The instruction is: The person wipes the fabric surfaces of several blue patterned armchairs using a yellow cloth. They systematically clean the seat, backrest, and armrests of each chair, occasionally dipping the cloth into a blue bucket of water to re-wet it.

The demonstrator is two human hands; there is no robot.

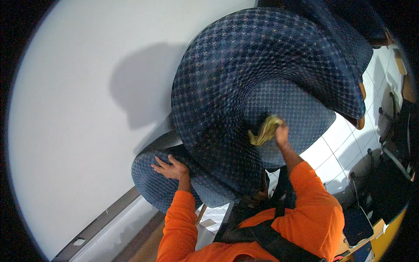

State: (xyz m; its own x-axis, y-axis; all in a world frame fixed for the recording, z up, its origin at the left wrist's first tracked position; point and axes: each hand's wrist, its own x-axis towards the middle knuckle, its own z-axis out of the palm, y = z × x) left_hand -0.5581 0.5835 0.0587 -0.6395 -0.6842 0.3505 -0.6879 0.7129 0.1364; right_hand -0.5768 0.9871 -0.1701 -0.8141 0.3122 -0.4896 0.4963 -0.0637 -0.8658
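A blue patterned upholstered armchair with a rounded back fills the middle of the head view. My right hand grips a yellowish cloth over the chair's seat, near where the seat meets the backrest. To the left, my left hand rests with fingers spread on a second blue upholstered chair, close to the outer side of the armchair. Nothing shows in that hand.
A pale wall stands along the left, with a dark skirting strip low down. White floor tiles lie to the right. Dark chairs with metal legs stand beyond, and another upholstered chair is at the far right.
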